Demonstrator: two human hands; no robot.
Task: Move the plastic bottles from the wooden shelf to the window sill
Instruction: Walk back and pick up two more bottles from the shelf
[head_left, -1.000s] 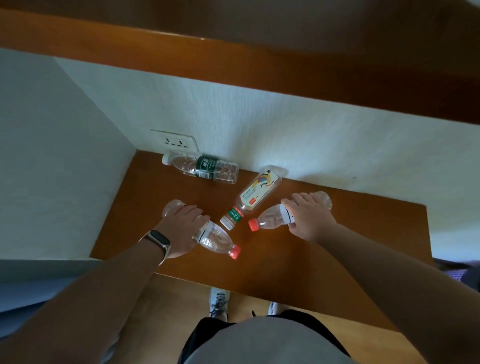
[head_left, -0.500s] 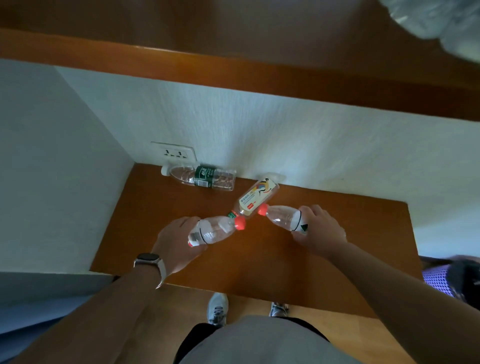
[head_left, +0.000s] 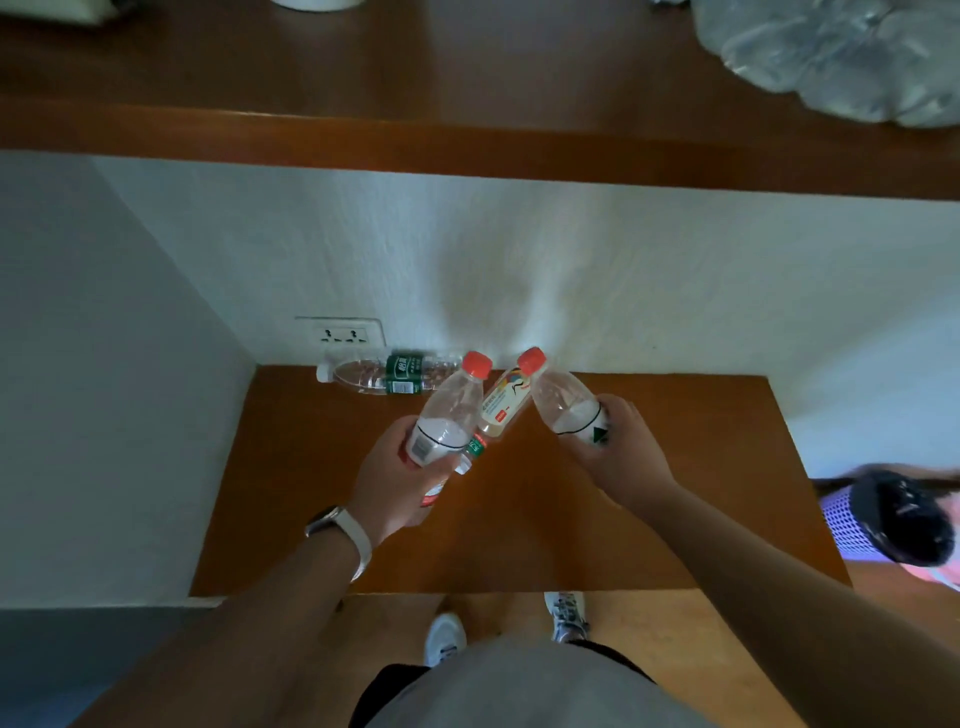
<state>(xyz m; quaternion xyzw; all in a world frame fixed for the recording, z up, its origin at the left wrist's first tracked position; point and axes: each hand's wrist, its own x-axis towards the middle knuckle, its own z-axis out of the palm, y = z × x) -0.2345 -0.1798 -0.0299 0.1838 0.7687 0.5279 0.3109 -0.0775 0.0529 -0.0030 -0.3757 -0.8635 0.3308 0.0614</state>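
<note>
My left hand (head_left: 400, 478) is curled round the lower half of the left bottle (head_left: 448, 408). My right hand (head_left: 621, 460) grips the base of the right bottle (head_left: 562, 402) the same way. Both bottles are clear with red caps, held up off the shelf (head_left: 649, 509). Their caps point to 12 o'clock and lean toward each other without touching. Between them, on the shelf, lies the yellow-label bottle (head_left: 503, 402), its neck toward 7 o'clock, partly hidden by the left bottle. The green-label bottle (head_left: 395, 371) lies on its side at 11 o'clock against the wall, just below the socket (head_left: 344, 332). A watch (head_left: 340, 527) sits on my left wrist. At 1 o'clock a plastic bag (head_left: 841, 57) rests on the ledge (head_left: 415, 78) above.
</note>
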